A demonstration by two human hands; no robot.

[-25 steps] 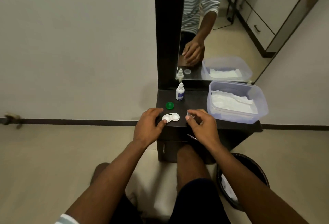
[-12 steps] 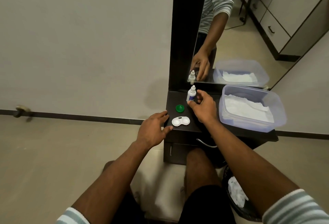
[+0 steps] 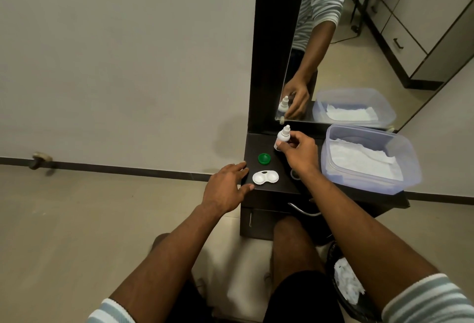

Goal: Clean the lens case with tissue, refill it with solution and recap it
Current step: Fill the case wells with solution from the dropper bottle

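Note:
A white double-well lens case (image 3: 265, 177) lies uncapped on the dark vanity top (image 3: 272, 188). A green cap (image 3: 264, 158) rests just behind it. A clear cap (image 3: 294, 175) peeks out beside my right wrist. My right hand (image 3: 298, 153) is closed around the small white solution bottle (image 3: 283, 137), which stands upright at the back by the mirror. My left hand (image 3: 225, 189) rests at the vanity's left edge, fingers spread, just left of the case and holding nothing.
A clear plastic tub (image 3: 407, 168) of white tissues fills the right side of the vanity top. A mirror (image 3: 359, 40) stands behind it. A dark bin (image 3: 343, 294) with used tissue sits on the floor at right, by my knees.
My right hand left the front of the vanity, reached back and took hold of the solution bottle. My left hand let go of the case and shifted slightly left.

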